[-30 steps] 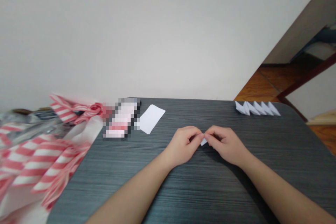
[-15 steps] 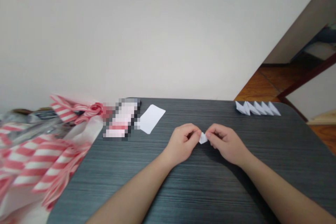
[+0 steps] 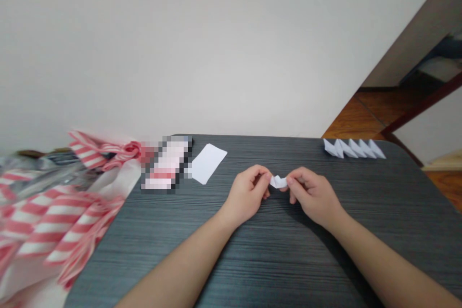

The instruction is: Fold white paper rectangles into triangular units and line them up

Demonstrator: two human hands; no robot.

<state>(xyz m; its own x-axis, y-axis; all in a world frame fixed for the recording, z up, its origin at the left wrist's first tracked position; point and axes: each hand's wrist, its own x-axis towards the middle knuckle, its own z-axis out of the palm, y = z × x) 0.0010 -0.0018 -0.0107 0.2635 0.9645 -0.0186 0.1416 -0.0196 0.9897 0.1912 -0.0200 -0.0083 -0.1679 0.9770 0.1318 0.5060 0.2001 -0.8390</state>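
Observation:
A small folded piece of white paper [image 3: 278, 182] is stretched between my two hands above the dark table [image 3: 274, 260]. My left hand [image 3: 250, 191] pinches its left end between thumb and fingers. At the other end, the thumb and fingers of my right hand [image 3: 313, 193] are closed on the paper. Its middle dips, with creased points standing up along the top. Both ends are hidden by my fingertips.
White paper sheets [image 3: 208, 163] lie at the back left, beside a blurred-out, phone-like object [image 3: 168, 161]. Several folded white paper pieces [image 3: 353, 148] stand in a row at the back right. Red-and-white striped cloth [image 3: 61, 216] is heaped left of the table. A wall [image 3: 231, 57] rises behind.
My hands have drawn slightly apart, and the folded paper between them shows wider and flatter. The sheets and the row of folded pieces have stayed in place.

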